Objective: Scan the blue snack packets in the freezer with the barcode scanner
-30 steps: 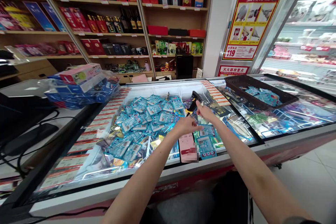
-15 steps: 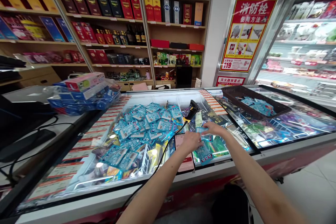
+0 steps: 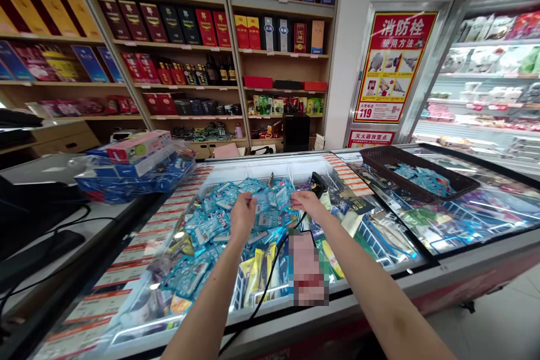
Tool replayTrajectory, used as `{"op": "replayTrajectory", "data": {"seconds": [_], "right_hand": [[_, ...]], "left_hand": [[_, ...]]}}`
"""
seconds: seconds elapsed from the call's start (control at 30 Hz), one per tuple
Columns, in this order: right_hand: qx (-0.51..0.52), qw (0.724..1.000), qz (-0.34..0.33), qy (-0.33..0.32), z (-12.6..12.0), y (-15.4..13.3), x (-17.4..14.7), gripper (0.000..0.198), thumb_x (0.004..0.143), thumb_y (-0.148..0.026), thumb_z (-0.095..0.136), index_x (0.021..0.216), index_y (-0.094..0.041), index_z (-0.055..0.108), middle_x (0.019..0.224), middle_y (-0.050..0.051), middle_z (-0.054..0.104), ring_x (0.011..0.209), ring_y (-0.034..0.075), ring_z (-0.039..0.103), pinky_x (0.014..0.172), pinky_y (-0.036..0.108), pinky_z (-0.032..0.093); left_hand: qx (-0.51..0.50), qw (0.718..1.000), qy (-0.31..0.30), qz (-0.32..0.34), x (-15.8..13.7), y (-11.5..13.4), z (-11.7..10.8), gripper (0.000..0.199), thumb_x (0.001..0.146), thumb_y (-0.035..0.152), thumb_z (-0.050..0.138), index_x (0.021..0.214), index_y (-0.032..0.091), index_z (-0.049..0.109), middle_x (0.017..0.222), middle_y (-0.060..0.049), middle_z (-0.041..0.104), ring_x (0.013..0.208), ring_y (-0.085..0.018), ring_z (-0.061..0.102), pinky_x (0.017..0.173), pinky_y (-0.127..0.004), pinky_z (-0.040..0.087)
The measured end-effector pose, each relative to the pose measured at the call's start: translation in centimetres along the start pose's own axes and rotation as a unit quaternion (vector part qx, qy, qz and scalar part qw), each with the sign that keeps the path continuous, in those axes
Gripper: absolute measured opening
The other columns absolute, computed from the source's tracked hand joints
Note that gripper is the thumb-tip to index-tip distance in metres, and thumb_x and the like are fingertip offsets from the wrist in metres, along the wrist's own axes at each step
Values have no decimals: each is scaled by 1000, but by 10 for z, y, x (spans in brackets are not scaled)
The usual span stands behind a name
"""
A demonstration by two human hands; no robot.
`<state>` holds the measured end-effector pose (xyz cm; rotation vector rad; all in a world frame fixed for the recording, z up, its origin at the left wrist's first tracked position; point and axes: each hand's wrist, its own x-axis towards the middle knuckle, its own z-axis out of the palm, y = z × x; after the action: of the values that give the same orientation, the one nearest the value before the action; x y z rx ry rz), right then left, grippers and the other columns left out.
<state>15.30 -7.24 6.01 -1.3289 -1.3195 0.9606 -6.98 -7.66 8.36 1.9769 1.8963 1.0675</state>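
1. Left hand (image 3: 243, 216): fingers narrow, at the edge of a blue packet (image 3: 262, 202). Overlap obscures contact; cannot tell whether gripped.
2. Right hand (image 3: 309, 203): fingers bent, narrow, beside the packet pile (image 3: 202, 230); hold likewise indeterminate.
3. Pile sits atop chest freezer (image 3: 485, 251); phone (image 3: 304, 261) nearer the body.

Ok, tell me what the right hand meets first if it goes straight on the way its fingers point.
Most likely the blue packet immediately left of the right hand in the picture; depth is unclear, so they may be touching.
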Motion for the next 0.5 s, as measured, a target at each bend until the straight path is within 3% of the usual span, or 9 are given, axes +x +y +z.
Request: {"op": "replayTrajectory", "data": {"seconds": [0.13,0.3,0.5], "right_hand": [[-47,994,-16,95,-3,20,7,22,82,-36,56,92,-19,66,85,7,70,81,23,66,75,37,54],[-135,965,-20,226,-43,50,3,32,85,-32,43,105,-16,62,99,13,68,93,27,63,91,43,46],[-160,960,-52,225,-60,81,1,35,87,-29,39,112,-16,59,101,12,69,89,26,65,85,39,48]], "left_hand": [[89,990,98,39,-4,-9,0,40,89,35,46,123,16,52,121,-16,58,116,-30,53,92,-42,43],[109,985,39,125,-15,28,32,40,91,36,44,126,19,51,121,-13,58,114,-29,53,92,-41,42],[91,973,-59,204,-6,81,96,46,91,41,46,128,14,49,122,-15,58,112,-26,54,96,-36,40]]}}
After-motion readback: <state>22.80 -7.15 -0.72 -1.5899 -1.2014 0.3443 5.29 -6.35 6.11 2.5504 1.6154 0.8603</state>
